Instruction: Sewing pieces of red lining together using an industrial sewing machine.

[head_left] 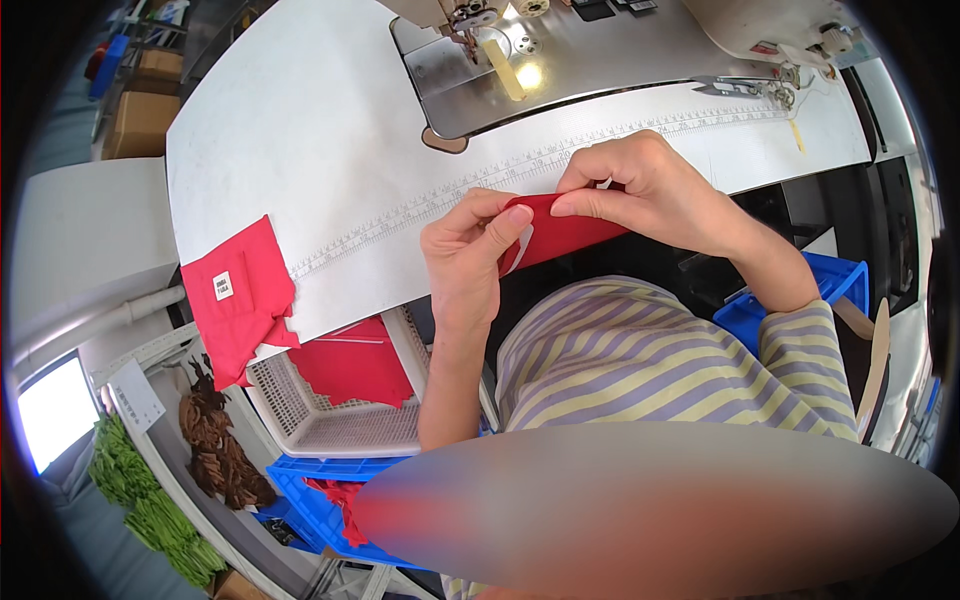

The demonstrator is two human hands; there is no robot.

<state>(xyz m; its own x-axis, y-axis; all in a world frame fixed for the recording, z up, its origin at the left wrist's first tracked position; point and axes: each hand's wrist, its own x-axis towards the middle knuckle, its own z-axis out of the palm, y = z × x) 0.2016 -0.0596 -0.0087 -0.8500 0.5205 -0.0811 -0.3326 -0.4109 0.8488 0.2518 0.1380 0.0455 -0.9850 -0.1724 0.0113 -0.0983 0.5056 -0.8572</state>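
A: Head view. I start with the hands; what do I log?

B: Red cloth (570, 232), held between the left hand (468, 258) and the right hand (655, 195), at the near edge of the desk (290, 120). Whether it touches the desk, I cannot tell.

A: Left grip?

B: I read it as closed, thumb and fingers pinching the cloth's upper left end. A white strip (523, 244) shows just beside the thumb.

A: Right grip?

B: Also closed, pinching the cloth's upper edge near the left fingertips.

A: And beyond the hands, from my station?

B: I note a ruler scale (400, 221) across the desk. Past it, a sewing machine (775, 25); a pale yellow strip (503, 70) lies on its metal plate (600, 75).

A: Left side?

B: A labelled red piece (245, 320) lies at the desk's left end, partly over the edge. Just beside it, lower in my view, a white basket (278, 405) holds red fabric (350, 365). Next to that I record a blue crate (312, 500) with red scraps (345, 505).
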